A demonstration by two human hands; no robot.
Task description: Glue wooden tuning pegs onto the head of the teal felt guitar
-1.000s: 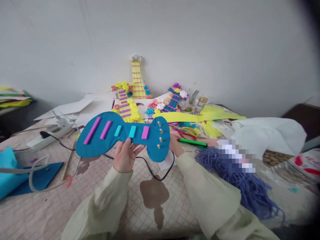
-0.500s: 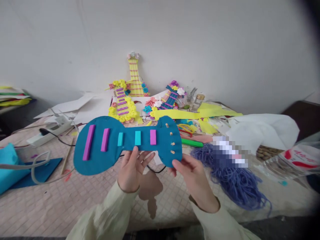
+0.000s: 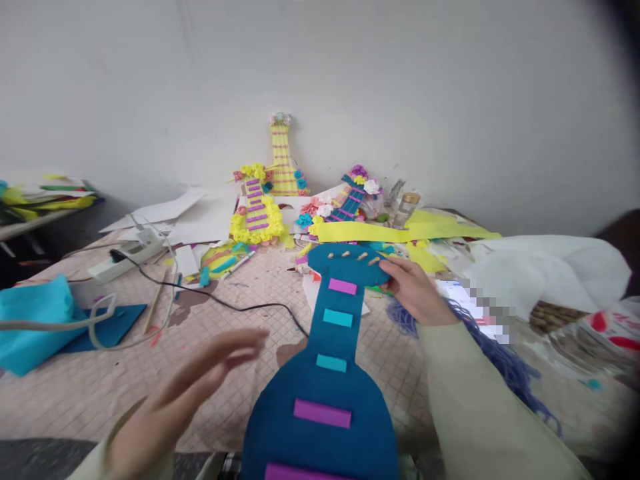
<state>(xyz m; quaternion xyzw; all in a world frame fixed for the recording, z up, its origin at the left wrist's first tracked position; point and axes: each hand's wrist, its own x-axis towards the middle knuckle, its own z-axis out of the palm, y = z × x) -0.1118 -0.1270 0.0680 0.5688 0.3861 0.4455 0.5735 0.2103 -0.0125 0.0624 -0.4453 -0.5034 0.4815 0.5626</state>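
A dark blue guitar-shaped board (image 3: 320, 387) stands lengthwise in front of me, its wide body at the bottom edge of the view. Purple and turquoise bars cross it, and several small wooden pegs (image 3: 346, 254) stick out of its head. My right hand (image 3: 413, 288) grips the right end of that head, thumb on top. My left hand (image 3: 195, 380) hangs to the left of the board, touching nothing, with its fingers stretched out and slightly blurred.
Decorated guitar shapes (image 3: 257, 207) lean at the back near the wall. Purple yarn (image 3: 500, 353) and a phone (image 3: 470, 307) lie at the right, beside a plastic bottle (image 3: 600, 340). A power strip (image 3: 125, 260), black cable (image 3: 240, 308) and blue paper (image 3: 40, 320) are at the left.
The board has turned from sideways to lengthwise, its body swinging down toward me. My left hand has let go of it and moved left; my right hand still holds the head.
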